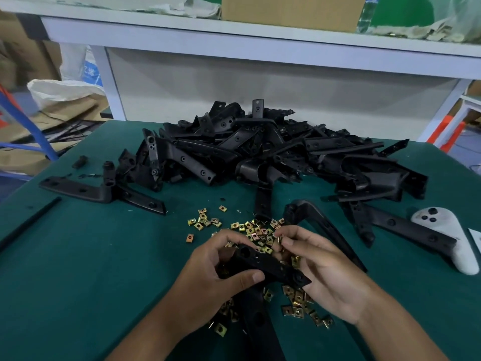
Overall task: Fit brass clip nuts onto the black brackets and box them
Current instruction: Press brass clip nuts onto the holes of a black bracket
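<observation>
Left hand [208, 280] grips a black bracket [270, 267]; right hand [328, 274] pinches a brass clip nut [280, 241].

We are at a factory assembly bench [78, 256]: green mat, heaped black brackets [273, 149], scattered brass clip nuts [256, 231], cartons [291, 9] shelved above.

A heap of brackets [273, 152] lies at the far middle of the bench [78, 256]. Nearer, clip nuts [250, 230] are scattered, with both hands [260, 269] over them. A lone bracket [101, 191] lies left; a controller [447, 235] lies right.
</observation>
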{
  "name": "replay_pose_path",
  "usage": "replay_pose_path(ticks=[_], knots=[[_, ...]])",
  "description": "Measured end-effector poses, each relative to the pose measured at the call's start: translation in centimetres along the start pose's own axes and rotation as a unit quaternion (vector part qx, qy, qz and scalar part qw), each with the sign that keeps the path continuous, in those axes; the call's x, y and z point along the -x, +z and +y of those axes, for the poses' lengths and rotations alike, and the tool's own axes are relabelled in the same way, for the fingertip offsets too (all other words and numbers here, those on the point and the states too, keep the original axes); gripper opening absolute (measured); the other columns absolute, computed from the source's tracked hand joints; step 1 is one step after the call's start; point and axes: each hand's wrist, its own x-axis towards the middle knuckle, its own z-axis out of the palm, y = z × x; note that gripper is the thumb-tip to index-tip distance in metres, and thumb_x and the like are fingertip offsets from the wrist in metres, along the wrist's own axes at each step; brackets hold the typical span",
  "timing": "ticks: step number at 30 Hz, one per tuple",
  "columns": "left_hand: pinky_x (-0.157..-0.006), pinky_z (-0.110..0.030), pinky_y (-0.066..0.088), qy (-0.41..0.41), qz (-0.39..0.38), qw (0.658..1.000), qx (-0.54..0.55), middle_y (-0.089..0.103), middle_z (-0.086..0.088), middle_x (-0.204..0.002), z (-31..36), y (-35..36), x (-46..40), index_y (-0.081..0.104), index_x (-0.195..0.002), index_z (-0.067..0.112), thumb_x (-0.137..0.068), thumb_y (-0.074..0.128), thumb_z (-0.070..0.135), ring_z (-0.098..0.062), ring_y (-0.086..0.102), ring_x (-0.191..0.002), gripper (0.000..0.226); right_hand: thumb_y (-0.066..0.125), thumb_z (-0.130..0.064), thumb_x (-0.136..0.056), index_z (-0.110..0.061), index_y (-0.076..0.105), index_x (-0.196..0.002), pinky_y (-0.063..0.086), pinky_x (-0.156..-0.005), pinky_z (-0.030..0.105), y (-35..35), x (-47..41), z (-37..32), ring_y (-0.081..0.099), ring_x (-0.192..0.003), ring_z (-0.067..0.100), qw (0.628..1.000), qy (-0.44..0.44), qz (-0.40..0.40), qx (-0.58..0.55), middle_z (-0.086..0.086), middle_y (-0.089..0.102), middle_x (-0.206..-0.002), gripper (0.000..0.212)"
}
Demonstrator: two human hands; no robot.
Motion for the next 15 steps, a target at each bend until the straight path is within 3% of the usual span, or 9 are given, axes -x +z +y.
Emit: replay_pose_path(ticks=[5, 15], knots=[[-0.070, -0.025, 0.059, 0.004, 0.002, 1.000, -0.013, 0.074, -0.002, -0.098, -0.07, -0.03, -0.03, 0.065, -0.108, 0.029, -0.082, 0.084, 0.033, -0.020, 0.075, -0.086, 0.033, 0.076, -0.021, -0.076, -0.022, 0.073, -0.092, 0.052, -0.063, 0.021, 0.33, 0.27, 0.21, 0.058, -0.069, 0.008, 0.999, -0.014, 0.025, 0.036, 0.000, 0.063, -0.079, 0.016], [-0.067, -0.031, 0.062, -0.024, -0.014, 0.999, 0.020, 0.074, -0.008, -0.097, -0.22, -0.12, 0.16, 0.064, -0.110, 0.028, -0.079, 0.087, 0.037, -0.029, 0.076, -0.082, 0.040, 0.076, -0.018, -0.078, -0.022, 0.075, -0.089, 0.050, -0.074, 0.022, 0.18, 0.40, 0.10, 0.059, -0.076, 0.009, 0.996, -0.039, -0.011, 0.075, 0.004, 0.066, -0.083, 0.012]])
